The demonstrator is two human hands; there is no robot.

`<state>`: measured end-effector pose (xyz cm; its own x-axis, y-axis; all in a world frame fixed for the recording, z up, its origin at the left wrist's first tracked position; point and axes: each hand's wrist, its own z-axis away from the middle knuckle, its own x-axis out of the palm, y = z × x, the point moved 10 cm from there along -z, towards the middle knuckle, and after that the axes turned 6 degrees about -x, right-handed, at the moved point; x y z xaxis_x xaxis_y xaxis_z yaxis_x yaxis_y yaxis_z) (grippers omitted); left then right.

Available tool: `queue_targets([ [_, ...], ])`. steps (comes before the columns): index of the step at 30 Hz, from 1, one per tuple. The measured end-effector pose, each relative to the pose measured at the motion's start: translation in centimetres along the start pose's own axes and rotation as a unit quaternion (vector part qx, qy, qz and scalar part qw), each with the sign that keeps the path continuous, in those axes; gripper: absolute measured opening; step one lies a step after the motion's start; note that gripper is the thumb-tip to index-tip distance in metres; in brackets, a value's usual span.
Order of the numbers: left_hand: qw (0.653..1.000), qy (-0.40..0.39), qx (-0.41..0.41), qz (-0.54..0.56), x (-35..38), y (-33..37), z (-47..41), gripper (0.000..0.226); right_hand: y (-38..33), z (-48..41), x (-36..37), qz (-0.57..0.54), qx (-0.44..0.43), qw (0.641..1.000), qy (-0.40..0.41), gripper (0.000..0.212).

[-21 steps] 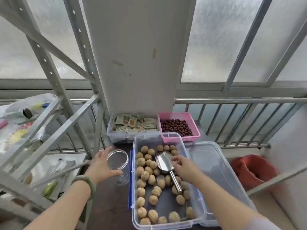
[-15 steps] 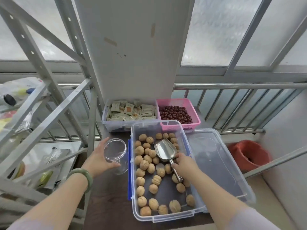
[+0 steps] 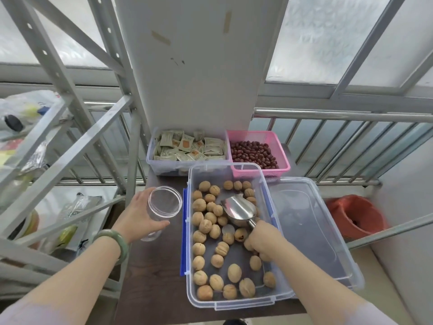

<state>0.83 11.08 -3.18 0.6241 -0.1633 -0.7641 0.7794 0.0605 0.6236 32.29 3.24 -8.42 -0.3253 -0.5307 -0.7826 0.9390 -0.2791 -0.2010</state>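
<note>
A clear plastic bin holds several tan walnuts on a dark table. My right hand grips the handle of a metal scoop that lies inside the bin among the walnuts. The scoop's bowl looks empty. Left of the bin, my left hand holds a clear open jar, tilted slightly, with nothing inside it. A green bangle sits on that wrist.
Behind the bin stand a clear box of small packets and a pink basket of red dates. The bin's clear lid lies to the right. An orange bucket sits on the floor. A metal shelf frame stands left.
My right hand has slid down the scoop's handle and closed round it. The view has tilted downward. My left hand keeps holding the jar.
</note>
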Motion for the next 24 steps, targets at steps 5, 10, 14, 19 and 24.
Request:
queue_targets([
  [5, 0.999, -0.008, -0.032, -0.021, -0.2, -0.7, 0.4, 0.096, 0.2, 1.3, -1.8, 0.211, -0.033, 0.977, -0.015, 0.037],
  [10, 0.998, -0.012, -0.038, -0.046, 0.0, -0.2, 0.3, 0.097, 1.2, 3.2, -3.1, 0.178, -0.028, 0.984, -0.015, 0.033],
  [14, 0.997, -0.034, -0.032, -0.068, 0.9, 0.9, 0.6, 0.099, 0.4, 3.0, -2.5, 0.172, -0.049, 0.984, -0.013, 0.036],
  [19, 0.997, -0.046, -0.026, -0.055, 1.5, 1.8, 0.9, 0.097, -0.9, 1.2, -2.0, 0.128, -0.049, 0.991, -0.009, 0.034],
  [24, 0.998, -0.028, -0.029, -0.041, 1.3, 2.3, 1.1, 0.092, -2.3, -1.2, -1.4, 0.084, -0.079, 0.993, 0.001, 0.028],
])
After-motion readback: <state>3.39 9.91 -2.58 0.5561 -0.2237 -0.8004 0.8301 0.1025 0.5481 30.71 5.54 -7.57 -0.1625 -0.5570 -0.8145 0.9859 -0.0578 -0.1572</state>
